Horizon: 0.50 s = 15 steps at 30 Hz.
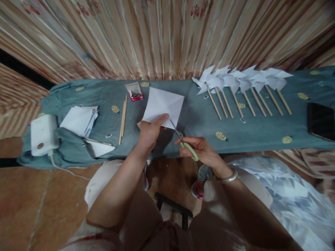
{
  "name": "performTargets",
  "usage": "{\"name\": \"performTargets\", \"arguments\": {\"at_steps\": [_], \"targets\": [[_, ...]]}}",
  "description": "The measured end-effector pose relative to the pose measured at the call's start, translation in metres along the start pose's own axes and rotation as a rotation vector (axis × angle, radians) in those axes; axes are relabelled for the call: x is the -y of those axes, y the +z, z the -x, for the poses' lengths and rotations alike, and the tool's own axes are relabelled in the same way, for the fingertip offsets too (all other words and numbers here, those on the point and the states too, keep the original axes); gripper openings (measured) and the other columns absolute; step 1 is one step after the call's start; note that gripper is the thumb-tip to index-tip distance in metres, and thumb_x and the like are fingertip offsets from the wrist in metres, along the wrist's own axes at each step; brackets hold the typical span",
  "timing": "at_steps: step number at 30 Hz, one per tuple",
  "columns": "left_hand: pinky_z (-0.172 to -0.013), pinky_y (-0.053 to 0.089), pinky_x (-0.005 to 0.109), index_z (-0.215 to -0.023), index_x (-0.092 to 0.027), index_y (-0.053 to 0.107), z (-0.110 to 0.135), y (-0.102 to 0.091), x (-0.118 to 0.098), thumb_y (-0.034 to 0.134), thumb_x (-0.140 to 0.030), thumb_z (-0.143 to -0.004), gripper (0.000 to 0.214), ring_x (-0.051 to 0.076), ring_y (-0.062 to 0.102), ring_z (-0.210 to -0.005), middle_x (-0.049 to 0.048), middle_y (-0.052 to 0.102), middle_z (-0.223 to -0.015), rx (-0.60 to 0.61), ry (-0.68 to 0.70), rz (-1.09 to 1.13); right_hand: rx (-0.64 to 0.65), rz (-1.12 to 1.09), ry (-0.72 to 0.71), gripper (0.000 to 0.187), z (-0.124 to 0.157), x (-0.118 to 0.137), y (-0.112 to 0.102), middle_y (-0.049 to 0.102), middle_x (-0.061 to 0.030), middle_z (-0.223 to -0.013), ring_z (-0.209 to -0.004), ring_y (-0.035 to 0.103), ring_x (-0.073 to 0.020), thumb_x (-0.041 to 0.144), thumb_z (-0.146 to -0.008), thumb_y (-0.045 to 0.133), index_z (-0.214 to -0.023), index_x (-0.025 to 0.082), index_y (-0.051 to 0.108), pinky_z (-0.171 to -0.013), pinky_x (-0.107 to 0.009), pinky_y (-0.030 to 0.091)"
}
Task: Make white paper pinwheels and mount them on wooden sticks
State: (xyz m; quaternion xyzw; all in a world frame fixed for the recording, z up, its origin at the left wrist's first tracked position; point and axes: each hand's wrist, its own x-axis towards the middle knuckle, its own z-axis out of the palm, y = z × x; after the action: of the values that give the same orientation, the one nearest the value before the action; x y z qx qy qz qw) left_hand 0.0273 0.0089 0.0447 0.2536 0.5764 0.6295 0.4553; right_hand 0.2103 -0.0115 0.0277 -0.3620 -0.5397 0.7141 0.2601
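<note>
My left hand (pixel 150 132) pinches the near edge of a creased white paper square (pixel 163 104) and holds it up over the blue-green cloth. My right hand (pixel 200 150) is closed round the green handles of a pair of scissors (pixel 183 139). The scissor blades point up and left and meet the paper's lower right edge. A silver bangle sits on my right wrist.
A row of several white paper pinwheels on wooden sticks (pixel 243 87) lies at the right. A stack of white paper (pixel 80 120), a white box (pixel 43 134), two loose sticks (pixel 123 118), a red pin box (pixel 134 92) and a dark phone (pixel 320 122) are also on the cloth-covered table (pixel 261 129).
</note>
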Motion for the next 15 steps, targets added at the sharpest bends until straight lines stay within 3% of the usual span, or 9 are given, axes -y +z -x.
{"name": "performTargets", "arguments": {"at_steps": [15], "targets": [[-0.054, 0.050, 0.028, -0.087, -0.019, 0.072, 0.0018, 0.0005, -0.0019, 0.083, -0.029, -0.058, 0.032, 0.022, 0.067, -0.074, 0.0033, 0.074, -0.083, -0.002, -0.001, 0.006, -0.034, -0.106, 0.052, 0.038, -0.0012, 0.0002, 0.0025, 0.059, 0.0051, -0.060, -0.053, 0.052, -0.0076, 0.044, -0.062, 0.087, -0.086, 0.018, 0.074, -0.050, -0.021, 0.042]]}}
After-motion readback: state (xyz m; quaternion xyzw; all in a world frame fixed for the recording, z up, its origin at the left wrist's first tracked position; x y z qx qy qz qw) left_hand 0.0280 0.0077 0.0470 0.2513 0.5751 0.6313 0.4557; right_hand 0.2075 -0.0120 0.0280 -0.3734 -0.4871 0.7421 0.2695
